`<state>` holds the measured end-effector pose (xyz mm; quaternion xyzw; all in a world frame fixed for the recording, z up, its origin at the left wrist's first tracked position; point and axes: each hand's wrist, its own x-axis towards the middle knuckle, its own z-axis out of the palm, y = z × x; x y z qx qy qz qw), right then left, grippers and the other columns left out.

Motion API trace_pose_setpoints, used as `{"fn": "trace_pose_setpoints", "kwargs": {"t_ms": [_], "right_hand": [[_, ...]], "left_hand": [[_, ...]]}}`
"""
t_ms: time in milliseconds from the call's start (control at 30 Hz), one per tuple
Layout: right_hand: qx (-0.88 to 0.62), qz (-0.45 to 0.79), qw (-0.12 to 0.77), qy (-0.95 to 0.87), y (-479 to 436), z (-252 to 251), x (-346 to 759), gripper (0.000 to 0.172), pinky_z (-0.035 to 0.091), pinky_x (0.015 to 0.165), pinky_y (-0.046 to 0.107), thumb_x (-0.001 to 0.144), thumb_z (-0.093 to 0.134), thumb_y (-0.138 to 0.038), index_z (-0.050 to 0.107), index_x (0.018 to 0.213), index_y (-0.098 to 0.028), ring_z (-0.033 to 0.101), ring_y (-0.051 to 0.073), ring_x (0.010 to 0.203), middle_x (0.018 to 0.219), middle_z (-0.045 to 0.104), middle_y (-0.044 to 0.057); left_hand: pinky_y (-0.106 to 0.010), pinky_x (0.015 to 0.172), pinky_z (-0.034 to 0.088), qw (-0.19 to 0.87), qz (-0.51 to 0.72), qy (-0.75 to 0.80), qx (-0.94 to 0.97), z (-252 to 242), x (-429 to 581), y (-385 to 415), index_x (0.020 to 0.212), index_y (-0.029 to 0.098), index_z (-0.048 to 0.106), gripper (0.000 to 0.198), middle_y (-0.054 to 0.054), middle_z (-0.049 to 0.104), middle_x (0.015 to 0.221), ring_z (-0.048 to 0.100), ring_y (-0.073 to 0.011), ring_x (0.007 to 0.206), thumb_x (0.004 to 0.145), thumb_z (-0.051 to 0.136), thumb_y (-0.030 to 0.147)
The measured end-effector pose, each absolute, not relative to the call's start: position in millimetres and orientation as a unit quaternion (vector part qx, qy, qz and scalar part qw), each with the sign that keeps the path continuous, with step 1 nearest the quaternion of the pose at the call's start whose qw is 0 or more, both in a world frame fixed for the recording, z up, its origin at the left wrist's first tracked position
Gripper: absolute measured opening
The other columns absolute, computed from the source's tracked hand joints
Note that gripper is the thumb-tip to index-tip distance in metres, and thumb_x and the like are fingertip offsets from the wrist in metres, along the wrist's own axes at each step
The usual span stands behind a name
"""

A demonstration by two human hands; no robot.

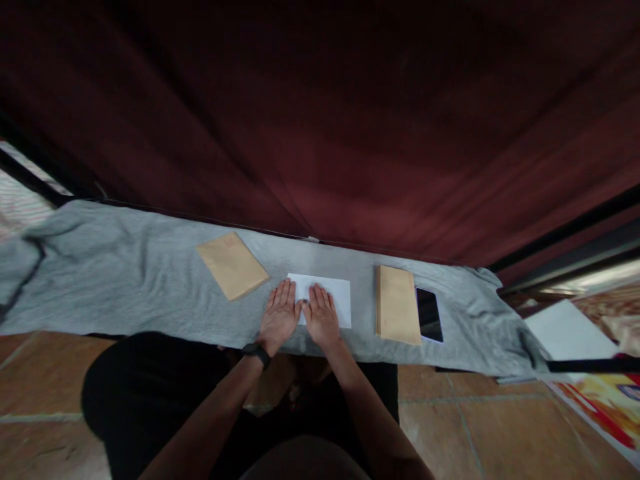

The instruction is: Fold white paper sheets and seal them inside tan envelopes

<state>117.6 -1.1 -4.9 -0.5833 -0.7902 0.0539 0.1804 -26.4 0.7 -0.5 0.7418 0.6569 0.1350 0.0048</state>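
A white sheet of paper (334, 293) lies on a grey cloth (125, 280) spread over a low surface. My left hand (279, 315) rests flat at the sheet's left edge, fingers stretched out, a black watch on its wrist. Beside it my right hand (321, 317) lies flat on the lower left part of the sheet, fingers together and extended. The two thumbs nearly touch. Neither hand holds anything.
A single brown envelope (232, 265) lies angled to the left of the sheet. A stack of brown envelopes (397, 304) and a dark phone (429, 314) lie to the right. Dark red curtains (350, 120) hang behind. More white paper (570, 331) sits at far right above the tiled floor.
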Motion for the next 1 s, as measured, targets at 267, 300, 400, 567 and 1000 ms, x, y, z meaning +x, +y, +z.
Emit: {"fn": "trace_pose_setpoints", "kwargs": {"t_ms": [267,300,400,567,1000], "right_hand": [[-0.612,0.016,0.173,-0.771,14.0,-13.1,149.4,0.055,0.022,0.122,0.048,0.106,0.039,-0.039,0.036,0.155,-0.016,0.034,0.026,0.148,0.160,0.036,0.012],[-0.617,0.008,0.174,-0.767,15.3,-13.8,156.6,0.055,0.022,0.121,0.048,0.105,0.039,-0.039,0.037,0.155,-0.015,0.034,0.027,0.148,0.159,0.037,0.013],[-0.628,-0.014,0.178,-0.758,18.1,-16.6,174.8,0.057,0.023,0.121,0.049,0.105,0.039,-0.042,0.038,0.154,-0.011,0.035,0.029,0.147,0.157,0.040,0.016],[-0.648,-0.039,0.180,-0.739,20.8,-20.3,197.2,0.061,0.026,0.119,0.051,0.106,0.033,-0.045,0.036,0.154,-0.006,0.038,0.031,0.145,0.156,0.041,0.019],[-0.602,-0.026,0.192,-0.775,-26.8,-16.5,180.7,0.053,0.030,0.117,0.052,0.105,0.037,-0.030,0.035,0.155,-0.012,0.032,0.028,0.148,0.160,0.036,0.017]], "left_hand": [[-0.046,0.125,0.020,0.006,0.138,0.658,0.740,-0.2,-26.1,0.4,0.154,0.003,0.033,0.064,-0.018,0.035,0.160,0.028,-0.0275,0.151,0.102,0.026,0.039],[-0.045,0.125,0.020,0.009,0.137,0.659,0.739,-0.3,-25.9,0.4,0.154,0.003,0.033,0.064,-0.018,0.034,0.160,0.027,-0.0274,0.151,0.102,0.026,0.039],[-0.046,0.125,0.019,0.014,0.136,0.663,0.736,-1.4,-25.7,0.7,0.155,0.004,0.031,0.064,-0.017,0.034,0.161,0.026,-0.0271,0.152,0.102,0.026,0.040],[-0.046,0.125,0.020,0.007,0.137,0.665,0.734,-3.5,-26.0,1.2,0.156,0.007,0.031,0.064,-0.015,0.035,0.161,0.026,-0.0261,0.152,0.102,0.025,0.041],[-0.045,0.125,0.018,0.001,0.120,0.670,0.733,-0.3,-24.3,-0.2,0.155,0.004,0.031,0.064,-0.017,0.033,0.161,0.027,-0.0264,0.152,0.102,0.029,0.040]]}}
